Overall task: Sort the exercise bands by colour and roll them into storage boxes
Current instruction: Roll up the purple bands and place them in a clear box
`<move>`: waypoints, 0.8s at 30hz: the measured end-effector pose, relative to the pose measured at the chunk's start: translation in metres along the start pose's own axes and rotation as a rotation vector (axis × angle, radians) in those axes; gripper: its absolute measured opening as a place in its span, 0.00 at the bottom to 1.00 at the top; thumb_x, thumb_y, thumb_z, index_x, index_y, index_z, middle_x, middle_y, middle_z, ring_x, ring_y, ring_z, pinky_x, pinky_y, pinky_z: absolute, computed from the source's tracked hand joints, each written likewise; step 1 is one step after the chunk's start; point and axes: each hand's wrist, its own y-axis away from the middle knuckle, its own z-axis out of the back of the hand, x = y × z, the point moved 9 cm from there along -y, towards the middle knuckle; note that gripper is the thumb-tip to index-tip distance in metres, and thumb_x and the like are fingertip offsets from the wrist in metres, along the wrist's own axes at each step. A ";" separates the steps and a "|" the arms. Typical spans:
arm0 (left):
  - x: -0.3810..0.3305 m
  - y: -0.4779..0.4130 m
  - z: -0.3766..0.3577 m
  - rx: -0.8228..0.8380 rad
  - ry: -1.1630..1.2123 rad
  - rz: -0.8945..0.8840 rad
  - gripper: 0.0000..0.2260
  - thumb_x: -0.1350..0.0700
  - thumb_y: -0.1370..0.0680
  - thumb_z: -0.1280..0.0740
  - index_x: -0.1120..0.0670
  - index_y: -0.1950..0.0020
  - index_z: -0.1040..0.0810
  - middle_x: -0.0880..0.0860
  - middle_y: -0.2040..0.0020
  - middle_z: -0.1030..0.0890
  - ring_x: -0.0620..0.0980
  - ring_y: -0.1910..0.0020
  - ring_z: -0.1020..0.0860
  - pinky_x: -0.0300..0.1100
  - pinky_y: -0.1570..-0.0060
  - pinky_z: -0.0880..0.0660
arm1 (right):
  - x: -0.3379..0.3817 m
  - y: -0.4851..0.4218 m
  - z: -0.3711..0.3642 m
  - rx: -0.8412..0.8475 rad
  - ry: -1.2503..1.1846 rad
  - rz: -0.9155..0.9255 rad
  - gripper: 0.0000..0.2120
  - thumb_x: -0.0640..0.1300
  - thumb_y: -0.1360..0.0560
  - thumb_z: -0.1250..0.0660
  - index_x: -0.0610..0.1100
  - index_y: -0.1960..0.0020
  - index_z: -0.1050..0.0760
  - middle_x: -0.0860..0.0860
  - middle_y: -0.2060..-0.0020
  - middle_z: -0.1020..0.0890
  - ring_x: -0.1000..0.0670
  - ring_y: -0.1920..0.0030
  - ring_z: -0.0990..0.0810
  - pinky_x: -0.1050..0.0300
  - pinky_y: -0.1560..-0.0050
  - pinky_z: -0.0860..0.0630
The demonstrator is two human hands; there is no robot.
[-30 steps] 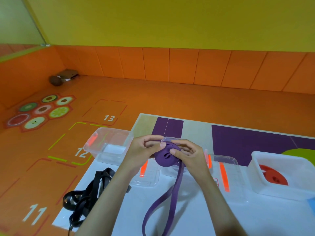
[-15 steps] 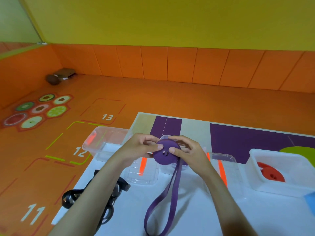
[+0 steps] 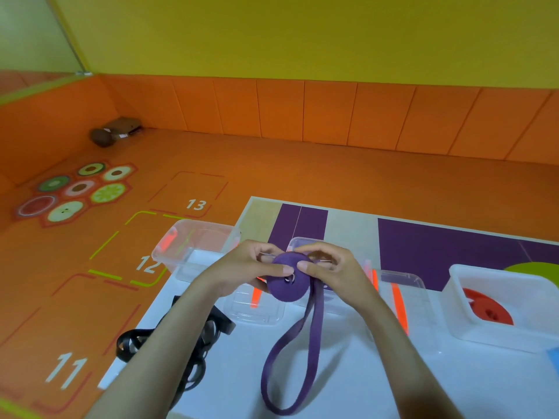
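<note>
A purple exercise band [image 3: 286, 285] is partly wound into a flat coil held above the table. Its loose end hangs down as a long loop that reaches the white tabletop. My left hand [image 3: 245, 269] grips the coil from the left, thumb on its face. My right hand [image 3: 332, 267] pinches it from the right. A red band [image 3: 487, 309] lies coiled in a white box [image 3: 459, 282] at the right. A tangle of black bands [image 3: 199, 343] lies at the table's left edge, partly hidden by my left forearm.
An empty clear box [image 3: 187, 252] stands at the table's far left corner. Clear lids with orange clips [image 3: 257, 309] [image 3: 402, 300] lie flat behind my hands, and another clear box [image 3: 298, 243] stands behind the coil. The orange floor drops off to the left.
The coil has been turned a little between my hands and the hanging loop has shortened slightly. Both hands stay in the same place over the table.
</note>
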 end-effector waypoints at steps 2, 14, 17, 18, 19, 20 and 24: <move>0.006 -0.002 0.005 -0.063 0.117 0.006 0.11 0.59 0.24 0.22 0.57 0.43 0.15 0.60 0.49 0.12 0.57 0.49 0.13 0.54 0.47 0.15 | -0.005 0.003 0.005 -0.146 -0.022 -0.019 0.15 0.46 0.24 0.22 0.53 0.39 0.18 0.53 0.47 0.13 0.50 0.45 0.15 0.47 0.46 0.16; 0.019 -0.009 -0.011 -0.086 0.214 0.041 0.13 0.55 0.22 0.23 0.59 0.40 0.17 0.59 0.47 0.12 0.57 0.47 0.13 0.52 0.45 0.16 | -0.009 0.006 0.017 -0.248 0.008 0.055 0.05 0.39 0.24 0.23 0.44 0.49 0.14 0.53 0.55 0.11 0.53 0.52 0.13 0.60 0.49 0.19; -0.001 -0.014 -0.002 0.003 0.039 0.033 0.12 0.54 0.23 0.22 0.57 0.43 0.15 0.56 0.50 0.12 0.54 0.47 0.13 0.52 0.42 0.17 | -0.002 -0.004 0.014 -0.112 0.060 0.045 0.06 0.40 0.24 0.23 0.45 0.48 0.13 0.53 0.54 0.11 0.51 0.52 0.12 0.59 0.50 0.18; -0.007 -0.016 0.001 0.008 -0.002 0.022 0.10 0.55 0.23 0.22 0.57 0.44 0.14 0.54 0.55 0.12 0.53 0.50 0.13 0.52 0.44 0.16 | -0.001 -0.006 0.012 -0.081 0.069 0.036 0.06 0.40 0.24 0.23 0.45 0.47 0.14 0.52 0.54 0.11 0.51 0.53 0.12 0.59 0.52 0.18; -0.011 -0.018 0.003 0.007 -0.025 0.013 0.09 0.56 0.23 0.22 0.57 0.45 0.14 0.52 0.58 0.13 0.51 0.52 0.13 0.51 0.46 0.16 | -0.001 -0.009 0.012 -0.072 0.059 0.030 0.06 0.40 0.24 0.23 0.45 0.47 0.14 0.52 0.54 0.12 0.50 0.53 0.13 0.60 0.52 0.19; -0.015 -0.020 0.004 0.003 -0.029 0.005 0.09 0.57 0.24 0.22 0.58 0.45 0.14 0.50 0.61 0.15 0.50 0.54 0.13 0.50 0.49 0.16 | -0.002 -0.010 0.014 -0.082 0.033 0.028 0.07 0.40 0.24 0.23 0.45 0.46 0.14 0.51 0.52 0.12 0.50 0.51 0.13 0.60 0.51 0.19; -0.019 -0.025 0.014 -0.100 0.157 -0.033 0.09 0.59 0.23 0.23 0.59 0.45 0.14 0.57 0.54 0.12 0.54 0.53 0.12 0.44 0.57 0.17 | -0.010 -0.007 0.025 -0.198 -0.088 0.026 0.14 0.41 0.24 0.24 0.47 0.39 0.15 0.53 0.45 0.13 0.51 0.43 0.15 0.58 0.44 0.18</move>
